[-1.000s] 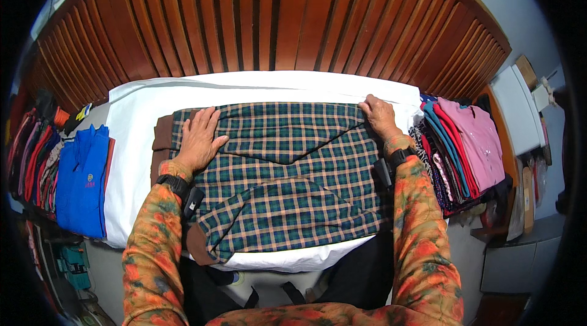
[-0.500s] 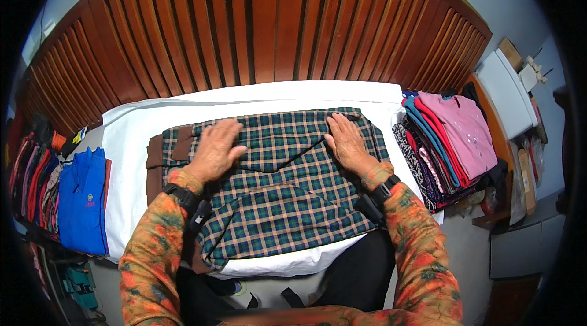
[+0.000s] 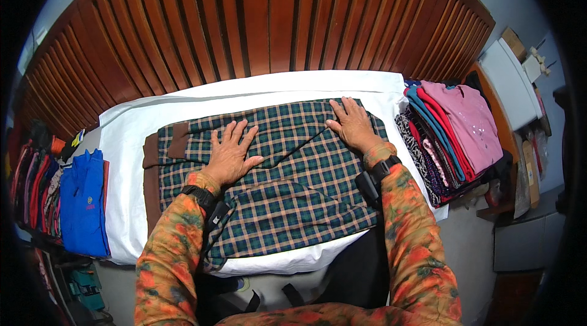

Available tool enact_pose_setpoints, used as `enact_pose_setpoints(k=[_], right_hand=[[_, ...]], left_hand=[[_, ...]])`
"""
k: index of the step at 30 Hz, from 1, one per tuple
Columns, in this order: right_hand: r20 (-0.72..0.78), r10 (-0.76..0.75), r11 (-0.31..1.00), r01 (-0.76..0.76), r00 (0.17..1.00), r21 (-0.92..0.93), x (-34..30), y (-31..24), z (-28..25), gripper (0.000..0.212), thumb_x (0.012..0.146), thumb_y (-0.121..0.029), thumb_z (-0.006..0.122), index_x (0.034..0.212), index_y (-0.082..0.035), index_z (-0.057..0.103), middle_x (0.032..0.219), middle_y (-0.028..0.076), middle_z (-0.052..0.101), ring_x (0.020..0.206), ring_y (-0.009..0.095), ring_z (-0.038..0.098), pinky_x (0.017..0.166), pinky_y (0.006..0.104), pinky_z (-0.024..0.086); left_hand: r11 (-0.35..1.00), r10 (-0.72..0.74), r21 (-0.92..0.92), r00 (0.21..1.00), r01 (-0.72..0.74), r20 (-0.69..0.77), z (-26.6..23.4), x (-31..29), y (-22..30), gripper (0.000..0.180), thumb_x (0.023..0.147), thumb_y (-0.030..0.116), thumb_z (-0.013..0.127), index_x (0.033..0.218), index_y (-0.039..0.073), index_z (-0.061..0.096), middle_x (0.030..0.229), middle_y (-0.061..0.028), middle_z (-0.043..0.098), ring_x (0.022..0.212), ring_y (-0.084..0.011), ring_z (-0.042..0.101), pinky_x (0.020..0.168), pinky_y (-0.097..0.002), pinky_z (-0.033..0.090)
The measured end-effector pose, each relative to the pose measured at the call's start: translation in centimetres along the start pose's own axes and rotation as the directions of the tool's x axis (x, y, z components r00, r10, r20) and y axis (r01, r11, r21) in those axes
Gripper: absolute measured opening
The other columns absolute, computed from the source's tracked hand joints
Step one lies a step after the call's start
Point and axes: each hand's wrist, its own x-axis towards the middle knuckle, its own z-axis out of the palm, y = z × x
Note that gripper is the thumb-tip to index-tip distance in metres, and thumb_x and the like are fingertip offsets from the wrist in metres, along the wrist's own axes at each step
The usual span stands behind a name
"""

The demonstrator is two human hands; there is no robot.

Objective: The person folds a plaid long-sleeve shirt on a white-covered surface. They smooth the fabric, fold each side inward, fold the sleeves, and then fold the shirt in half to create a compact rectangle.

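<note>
A green plaid garment (image 3: 293,203) with tan lines lies folded in front of me, with brown cuffs (image 3: 179,140) at its left end. It rests on a white cloth (image 3: 127,173). My left hand (image 3: 231,153) presses flat on the left middle of the plaid, fingers spread. Near the far right corner, my right hand (image 3: 356,127) also lies flat with its fingers apart. A slanting fold runs across the fabric between the two hands. Wrinkles show in the nearer half.
At the right stands a stack of folded clothes (image 3: 458,124) with a pink one on top. To the left are a blue folded garment (image 3: 84,203) and a row of other clothes (image 3: 36,185). A slatted wooden headboard (image 3: 257,20) rises behind the cloth.
My left hand has slid to the right over the plaid and its fingers have spread wider. My right hand stays near the far right corner, now slightly farther from me.
</note>
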Motion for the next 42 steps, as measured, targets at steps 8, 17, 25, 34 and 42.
enact_pose_setpoints(k=[8,17,25,34,42], right_hand=[[-0.171,0.121,0.970,-0.080,0.978,0.229,2.4,4.0,-1.2,0.028,0.091,-0.008,0.061,0.119,-0.007,0.063,0.118,0.013,0.062,0.114,0.034,0.056,0.102,0.0435,0.045],[-0.014,0.138,0.961,-0.131,0.990,0.244,3.4,5.2,-2.5,0.022,0.092,-0.030,0.066,0.098,-0.009,0.068,0.101,0.011,0.068,0.102,0.033,0.062,0.090,0.0450,0.050],[-0.020,0.066,0.985,-0.062,0.998,0.163,3.9,5.2,-4.3,0.021,0.094,-0.028,0.063,0.098,-0.008,0.068,0.095,0.014,0.072,0.093,0.034,0.067,0.083,0.0441,0.052],[0.269,0.200,0.623,-0.334,0.942,0.707,4.2,5.0,-5.0,0.017,0.098,-0.021,0.061,0.088,-0.007,0.061,0.078,-0.001,0.056,0.077,0.016,0.060,0.076,0.0351,0.052],[-0.128,0.030,0.880,0.035,0.991,0.473,4.4,6.1,-3.3,0.017,0.096,-0.019,0.064,0.089,-0.004,0.062,0.084,0.007,0.058,0.082,0.023,0.060,0.078,0.0363,0.050]], left_hand=[[1.000,0.000,0.021,1.000,0.000,-0.011,0.0,-0.1,0.2,0.080,0.096,0.071,0.042,0.159,0.024,0.027,0.165,-0.0126,0.018,0.153,-0.0371,0.012,0.117,-0.0709,0.008],[1.000,0.008,0.010,0.999,-0.008,-0.031,0.5,-0.2,0.1,0.079,0.096,0.070,0.043,0.159,0.023,0.028,0.165,-0.0126,0.018,0.152,-0.0379,0.012,0.117,-0.0708,0.007],[1.000,0.009,0.010,0.999,-0.008,-0.034,0.4,-0.1,0.1,0.079,0.096,0.069,0.044,0.158,0.024,0.028,0.164,-0.0125,0.018,0.152,-0.0377,0.012,0.117,-0.0711,0.007],[1.000,0.010,0.018,0.999,-0.010,-0.044,0.7,-0.1,0.0,0.078,0.096,0.069,0.044,0.158,0.024,0.027,0.164,-0.0124,0.017,0.152,-0.0375,0.011,0.116,-0.0715,0.008],[1.000,0.005,0.021,0.999,-0.004,-0.038,0.7,-0.2,0.1,0.078,0.096,0.068,0.045,0.158,0.024,0.028,0.164,-0.0120,0.018,0.152,-0.0376,0.012,0.116,-0.0712,0.007]])
